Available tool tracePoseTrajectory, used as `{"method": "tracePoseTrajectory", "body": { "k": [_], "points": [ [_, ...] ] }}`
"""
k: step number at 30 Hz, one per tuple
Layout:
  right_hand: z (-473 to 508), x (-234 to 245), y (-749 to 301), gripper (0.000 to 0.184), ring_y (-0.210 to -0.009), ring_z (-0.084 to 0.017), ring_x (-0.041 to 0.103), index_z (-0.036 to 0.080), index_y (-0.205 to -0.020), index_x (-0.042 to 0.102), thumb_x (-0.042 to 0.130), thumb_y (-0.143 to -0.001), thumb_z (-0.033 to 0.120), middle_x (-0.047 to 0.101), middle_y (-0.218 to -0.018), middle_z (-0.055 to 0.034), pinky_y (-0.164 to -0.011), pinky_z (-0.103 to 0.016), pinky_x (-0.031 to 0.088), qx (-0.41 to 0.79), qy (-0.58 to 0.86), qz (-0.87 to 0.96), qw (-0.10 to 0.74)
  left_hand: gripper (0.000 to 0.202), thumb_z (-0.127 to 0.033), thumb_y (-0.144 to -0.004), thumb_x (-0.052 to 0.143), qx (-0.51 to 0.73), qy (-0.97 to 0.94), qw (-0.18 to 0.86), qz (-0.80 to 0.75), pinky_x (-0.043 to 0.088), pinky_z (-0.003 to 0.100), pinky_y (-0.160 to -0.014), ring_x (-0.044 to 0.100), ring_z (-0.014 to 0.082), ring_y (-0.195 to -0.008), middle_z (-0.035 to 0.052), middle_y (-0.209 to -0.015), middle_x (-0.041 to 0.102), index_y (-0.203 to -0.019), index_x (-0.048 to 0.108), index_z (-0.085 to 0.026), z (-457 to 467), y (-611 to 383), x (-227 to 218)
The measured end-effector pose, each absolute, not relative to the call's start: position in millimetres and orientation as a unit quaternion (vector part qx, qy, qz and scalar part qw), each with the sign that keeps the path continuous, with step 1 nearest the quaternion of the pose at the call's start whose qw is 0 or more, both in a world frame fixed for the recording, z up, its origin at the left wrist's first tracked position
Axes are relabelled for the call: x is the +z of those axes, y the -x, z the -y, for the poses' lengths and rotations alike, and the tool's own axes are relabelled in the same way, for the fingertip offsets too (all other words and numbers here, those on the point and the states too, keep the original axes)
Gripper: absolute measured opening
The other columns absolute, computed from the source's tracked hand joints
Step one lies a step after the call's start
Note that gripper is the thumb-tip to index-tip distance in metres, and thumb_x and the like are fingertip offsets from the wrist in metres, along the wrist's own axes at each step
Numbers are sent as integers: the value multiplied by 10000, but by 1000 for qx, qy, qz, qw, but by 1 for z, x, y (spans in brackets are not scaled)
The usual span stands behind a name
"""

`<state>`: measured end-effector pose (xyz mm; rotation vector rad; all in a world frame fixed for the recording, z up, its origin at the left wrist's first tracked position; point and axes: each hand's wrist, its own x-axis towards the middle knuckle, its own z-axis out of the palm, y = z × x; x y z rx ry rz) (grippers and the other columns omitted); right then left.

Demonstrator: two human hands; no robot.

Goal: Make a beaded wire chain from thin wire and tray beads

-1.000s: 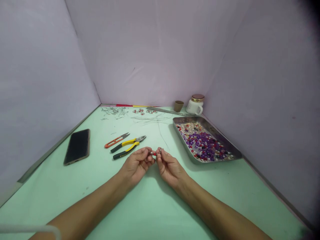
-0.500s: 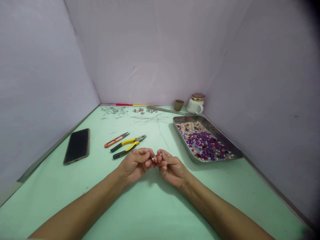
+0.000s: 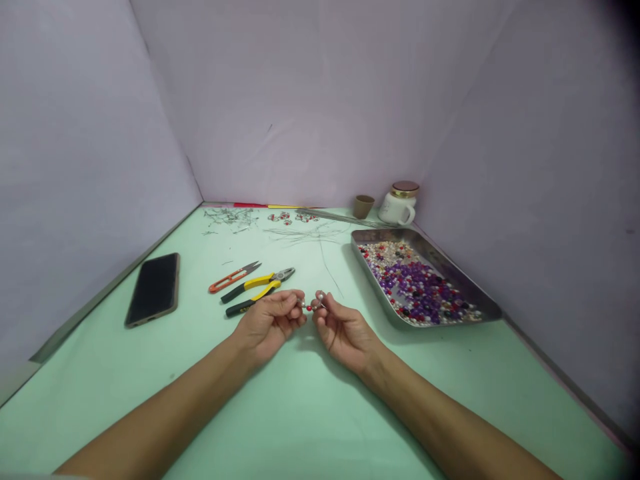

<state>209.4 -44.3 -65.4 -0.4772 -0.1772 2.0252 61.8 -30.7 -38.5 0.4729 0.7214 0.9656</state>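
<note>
Between my two hands is a small beaded wire piece [image 3: 309,308] with a red bead in its middle and pale beads at its sides. My left hand [image 3: 273,323] pinches its left end between thumb and fingers. At the right end, the thumb and fingers of my right hand [image 3: 346,331] are closed on it beside a pale bead. The fingertips cover part of the wire. Just behind my left hand lie combination pliers [image 3: 260,289] with yellow and black handles, and orange thread snips [image 3: 235,276] are beyond them.
A metal tray [image 3: 373,283] of mixed beads stands at the right. Behind are loose wires [image 3: 305,233], finished-looking red-bead pieces [image 3: 287,218], a wire heap [image 3: 230,219], a brown cup [image 3: 363,207] and a lidded white mug [image 3: 399,205]. A phone [image 3: 153,290] lies left.
The beaded wire piece has risen slightly and the fingertips have shifted, so the red bead shows between the hands. The view has moved a little.
</note>
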Motion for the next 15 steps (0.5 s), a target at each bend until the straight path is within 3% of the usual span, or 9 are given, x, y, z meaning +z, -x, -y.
{"method": "tracePoseTrajectory", "body": {
  "k": [15],
  "points": [
    [44,-64,-212,111,-483,-51,577,86,-758,573,493,-822,127,616,-641,-20,-496,-139,530,845,213,62,487,145,-12,-726,493,427,-233,806,-338,460,240,-610,456,63,-502,18,-568,507,-676,620,-61,30,-61,-42]
  ]
}}
